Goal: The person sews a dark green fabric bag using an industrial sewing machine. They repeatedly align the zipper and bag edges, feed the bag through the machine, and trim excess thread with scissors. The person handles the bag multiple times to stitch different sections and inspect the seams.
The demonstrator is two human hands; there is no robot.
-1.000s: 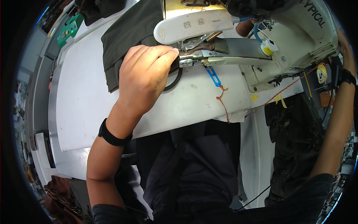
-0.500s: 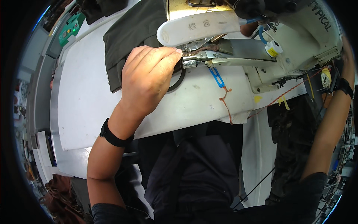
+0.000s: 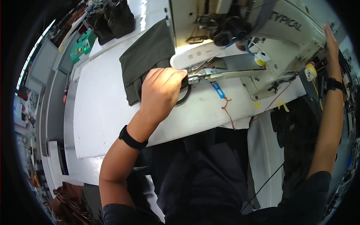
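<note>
My left hand (image 3: 162, 93) is closed at the tip of the sewing machine's narrow arm (image 3: 240, 64), its thumb and fingers pressed together on a dark grey-green fabric piece (image 3: 144, 56). Below that hand a dark curved loop (image 3: 186, 97) sticks out; its upper end is hidden. A white finger guard (image 3: 197, 55) lies just above the fingertips. At the far right my right hand (image 3: 331, 44) rests against the end of the sewing machine (image 3: 296, 41), fingers stretched out along it and partly hidden.
A white worktable (image 3: 105, 123) spreads beneath the machine. From the machine's arm hangs a blue plastic clip (image 3: 217, 90) with an orange cord. A green box (image 3: 83, 45) with lights stands at the back left, near dark bags (image 3: 120, 18). Brown fabric (image 3: 71, 198) lies lower left.
The view has shifted, so the machine and table sit lower and more of the machine's head shows. My right hand shows more clearly; my left hand stays at the arm's tip.
</note>
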